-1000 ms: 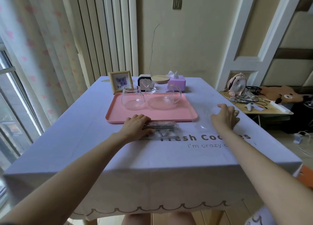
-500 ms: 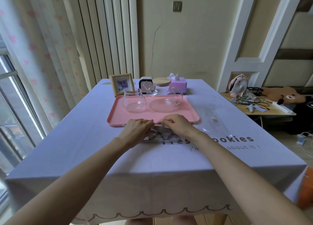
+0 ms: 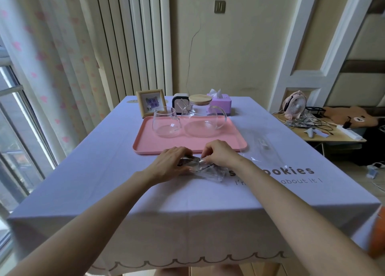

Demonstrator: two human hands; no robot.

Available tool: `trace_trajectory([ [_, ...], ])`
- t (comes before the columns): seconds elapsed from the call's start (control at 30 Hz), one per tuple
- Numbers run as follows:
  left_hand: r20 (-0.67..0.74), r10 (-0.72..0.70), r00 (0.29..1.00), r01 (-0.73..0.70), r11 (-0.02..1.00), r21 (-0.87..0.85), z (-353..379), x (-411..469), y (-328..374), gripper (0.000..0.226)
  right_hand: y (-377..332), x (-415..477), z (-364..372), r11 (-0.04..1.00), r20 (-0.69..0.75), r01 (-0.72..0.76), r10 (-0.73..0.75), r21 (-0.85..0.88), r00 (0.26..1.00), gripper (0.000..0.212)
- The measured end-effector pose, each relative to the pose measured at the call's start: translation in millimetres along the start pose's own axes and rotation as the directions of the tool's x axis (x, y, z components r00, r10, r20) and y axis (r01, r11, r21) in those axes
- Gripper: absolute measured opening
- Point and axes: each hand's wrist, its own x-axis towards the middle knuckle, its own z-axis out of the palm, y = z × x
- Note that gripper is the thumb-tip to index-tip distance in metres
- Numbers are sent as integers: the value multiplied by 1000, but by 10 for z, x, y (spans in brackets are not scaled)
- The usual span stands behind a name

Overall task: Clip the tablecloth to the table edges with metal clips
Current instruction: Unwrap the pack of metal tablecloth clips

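A pale lilac tablecloth (image 3: 125, 192) with dark printed lettering covers the table and hangs over its near edge. In the middle of it lies a clear plastic bag of metal clips (image 3: 210, 170). My left hand (image 3: 171, 163) grips the bag's left end, fingers curled over it. My right hand (image 3: 220, 154) pinches the bag's top edge beside the left hand. A second clear plastic bag (image 3: 263, 145) lies flat to the right, apart from both hands.
A pink tray (image 3: 145, 144) just beyond my hands carries a glass cup (image 3: 165, 120) and a glass teapot (image 3: 203, 117) with a wooden lid. Behind stand a photo frame (image 3: 151, 102), a small clock and a purple tissue box (image 3: 220, 103). A cluttered side desk (image 3: 325, 130) stands at the right.
My right hand left the plastic bag at the right and came over to the bag of clips beside my left hand. Both hands now hold that bag.
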Motion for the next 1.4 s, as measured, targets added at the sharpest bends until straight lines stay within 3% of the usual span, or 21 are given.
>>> trace_trajectory([
  [0.17,6,13,1000,-14,997,82,24,29,-63,53,35,33,41,1000,-117,-12,15,25,993,20],
  [0.3,-17,-2,1000,4,993,114,29,51,-73,43,51,25,-26,974,-193,74,-32,213,981,33],
  [0.43,-4,-50,999,50,992,118,-8,53,-115,49,82,-63,-122,862,-144,147,-87,486,986,28],
  [0.6,-79,-96,992,104,988,117,-32,41,-151,49,196,-111,-223,800,-272,137,34,584,962,19],
  [0.7,-143,-106,984,121,987,103,-47,48,-164,51,274,-111,-241,866,-261,67,75,496,962,17],
  [0.83,-194,-103,975,123,988,95,-76,51,-191,56,312,-86,-221,992,-238,-18,48,127,970,22],
  [0.93,-184,-118,976,138,986,95,-91,42,-229,57,282,-89,-188,999,-197,-51,46,-18,979,4],
  [1.17,-241,-210,947,256,951,176,-59,42,-219,47,361,-25,-111,965,-170,-56,11,-257,985,37],
  [1.3,-253,-292,922,357,894,271,-24,99,-212,44,340,-27,-79,957,-111,-26,-7,-288,994,32],
  [1.4,-364,-301,881,406,878,256,1,112,-179,30,339,-57,-83,953,-70,-7,-15,-304,997,31],
])
